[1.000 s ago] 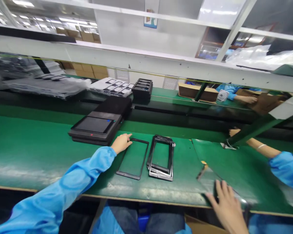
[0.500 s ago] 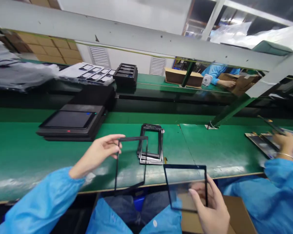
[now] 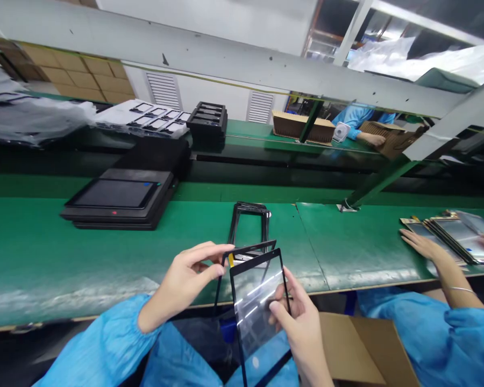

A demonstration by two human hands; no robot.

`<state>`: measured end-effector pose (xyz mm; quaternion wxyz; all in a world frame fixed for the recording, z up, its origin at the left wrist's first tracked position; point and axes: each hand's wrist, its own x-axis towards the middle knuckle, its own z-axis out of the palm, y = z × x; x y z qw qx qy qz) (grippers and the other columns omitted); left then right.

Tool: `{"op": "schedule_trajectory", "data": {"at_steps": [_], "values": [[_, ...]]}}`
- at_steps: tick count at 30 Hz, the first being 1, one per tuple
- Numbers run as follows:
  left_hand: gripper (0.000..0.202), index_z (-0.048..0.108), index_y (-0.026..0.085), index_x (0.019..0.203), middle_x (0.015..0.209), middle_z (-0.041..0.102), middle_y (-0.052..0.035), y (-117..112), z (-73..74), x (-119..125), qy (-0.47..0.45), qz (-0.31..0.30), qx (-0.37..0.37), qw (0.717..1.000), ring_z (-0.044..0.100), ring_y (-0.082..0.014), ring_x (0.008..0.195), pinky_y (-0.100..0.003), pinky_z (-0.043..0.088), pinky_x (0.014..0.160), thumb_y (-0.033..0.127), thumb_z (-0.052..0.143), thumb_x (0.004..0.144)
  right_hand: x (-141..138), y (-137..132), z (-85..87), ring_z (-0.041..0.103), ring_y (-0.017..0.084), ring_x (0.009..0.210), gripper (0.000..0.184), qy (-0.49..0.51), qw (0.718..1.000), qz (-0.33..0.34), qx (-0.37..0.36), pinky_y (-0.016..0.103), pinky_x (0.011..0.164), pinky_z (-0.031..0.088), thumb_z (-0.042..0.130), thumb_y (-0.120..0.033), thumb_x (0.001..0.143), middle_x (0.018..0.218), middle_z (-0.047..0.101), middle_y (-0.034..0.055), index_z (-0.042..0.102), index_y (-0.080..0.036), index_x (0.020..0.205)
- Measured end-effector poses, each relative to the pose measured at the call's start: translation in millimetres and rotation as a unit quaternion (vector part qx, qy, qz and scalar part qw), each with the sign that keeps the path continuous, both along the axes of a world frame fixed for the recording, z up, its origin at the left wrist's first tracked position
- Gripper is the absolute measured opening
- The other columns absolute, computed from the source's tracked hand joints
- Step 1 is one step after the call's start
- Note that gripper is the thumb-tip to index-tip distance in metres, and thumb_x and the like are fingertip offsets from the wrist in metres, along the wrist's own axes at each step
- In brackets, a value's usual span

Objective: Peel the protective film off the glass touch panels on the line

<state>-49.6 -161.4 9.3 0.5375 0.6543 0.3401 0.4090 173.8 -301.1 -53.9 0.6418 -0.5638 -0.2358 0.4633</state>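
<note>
My left hand (image 3: 189,274) pinches the top corner of a thin black frame (image 3: 248,249), held up over my lap at the front edge of the green bench (image 3: 64,252). In front of that frame, my right hand (image 3: 300,317) grips a clear glass panel with a black border (image 3: 254,301) by its right edge. The panel overlaps the frame and the two are close together. Behind them a small stack of black frames (image 3: 250,215) lies on the bench.
A pile of black tablets (image 3: 119,200) sits at the left. Trays (image 3: 207,121) and a cardboard box (image 3: 302,128) stand on the far shelf. At the right, a co-worker's hand (image 3: 421,244) rests by a stack of panels (image 3: 452,234). A cardboard box (image 3: 358,349) sits beside my lap.
My left hand has lifted the frame off the bench and drawn it toward me. My right hand has brought the glass panel up and left, in front of the frame.
</note>
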Motion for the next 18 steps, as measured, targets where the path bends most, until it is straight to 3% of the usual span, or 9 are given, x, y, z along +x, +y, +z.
{"op": "schedule_trajectory", "data": {"at_steps": [5, 11, 18], "values": [[0.032, 0.086, 0.029, 0.118, 0.087, 0.074, -0.0047, -2.9, 3.5, -0.7, 0.024, -0.006, 0.040, 0.999, 0.069, -0.0174, 0.078, -0.022, 0.058, 0.067, 0.018, 0.077, 0.090, 0.2, -0.6, 5.6, 0.064, 0.011, 0.054, 0.077, 0.000, 1.000, -0.007, 0.003, 0.021, 0.045, 0.049, 0.094, -0.036, 0.076, 0.090, 0.065, -0.0016, 0.065, -0.027, 0.147], [0.033, 0.087, 0.030, 0.117, 0.086, 0.074, -0.0050, -3.4, 9.5, -1.8, 0.015, 0.030, 0.041, 0.999, 0.070, -0.0188, 0.078, -0.023, 0.059, 0.066, 0.018, 0.078, 0.087, -1.9, -2.8, 10.8, 0.063, 0.010, 0.053, 0.073, -0.012, 1.000, 0.007, -0.008, 0.022, 0.045, 0.048, 0.093, -0.038, 0.077, 0.090, 0.066, -0.0014, 0.068, -0.027, 0.144], [0.039, 0.086, 0.034, 0.119, 0.091, 0.078, -0.0036, -5.3, 13.8, -6.6, 0.025, 0.002, 0.116, 0.993, 0.071, -0.0164, 0.079, -0.021, 0.058, 0.068, 0.009, 0.074, 0.091, -3.0, -4.2, 19.3, 0.063, 0.010, 0.052, 0.076, 0.008, 1.000, 0.008, -0.011, 0.020, 0.045, 0.048, 0.094, -0.038, 0.075, 0.089, 0.066, -0.0014, 0.067, -0.026, 0.145]]}}
